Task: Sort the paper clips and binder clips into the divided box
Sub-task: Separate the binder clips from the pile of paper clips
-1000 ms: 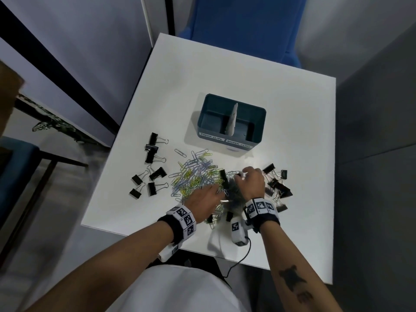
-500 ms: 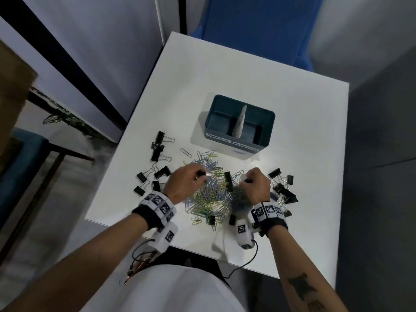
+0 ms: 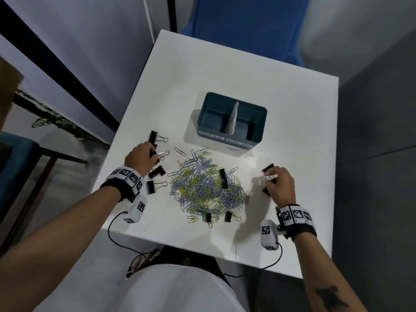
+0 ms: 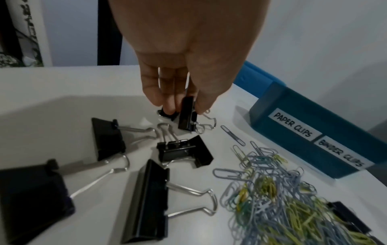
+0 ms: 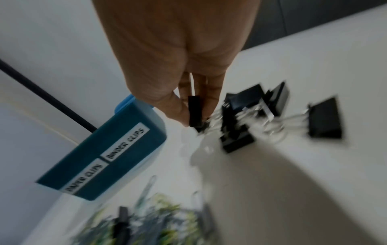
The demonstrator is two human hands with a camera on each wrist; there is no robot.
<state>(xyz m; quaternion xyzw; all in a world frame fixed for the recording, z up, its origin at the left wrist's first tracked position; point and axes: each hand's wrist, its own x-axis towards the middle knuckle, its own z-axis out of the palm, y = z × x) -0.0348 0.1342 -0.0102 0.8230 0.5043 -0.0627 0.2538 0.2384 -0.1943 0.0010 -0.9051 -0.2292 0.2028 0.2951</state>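
Note:
A teal divided box (image 3: 253,142) labelled "paper clips" on the left and "binder clips" on the right stands at mid-table. In front of it lies a pile of coloured paper clips (image 3: 206,189) with a few black binder clips (image 3: 222,176) mixed in. My left hand (image 3: 153,153) is over the left cluster of binder clips (image 3: 155,172), and its fingertips pinch one black binder clip (image 4: 186,116). My right hand (image 3: 270,178) is over the right cluster (image 5: 236,134) and pinches a small black binder clip (image 5: 194,112); that view is blurred.
The white table (image 3: 225,64) ends close to my body, and a cable (image 3: 112,230) hangs over its front edge. A blue chair (image 3: 247,30) stands behind the far edge. More binder clips (image 3: 228,216) lie at the near side of the pile.
Both hands left the paper clip pile. The left went left to the binder clips there and took one. The right went right to its cluster and took one.

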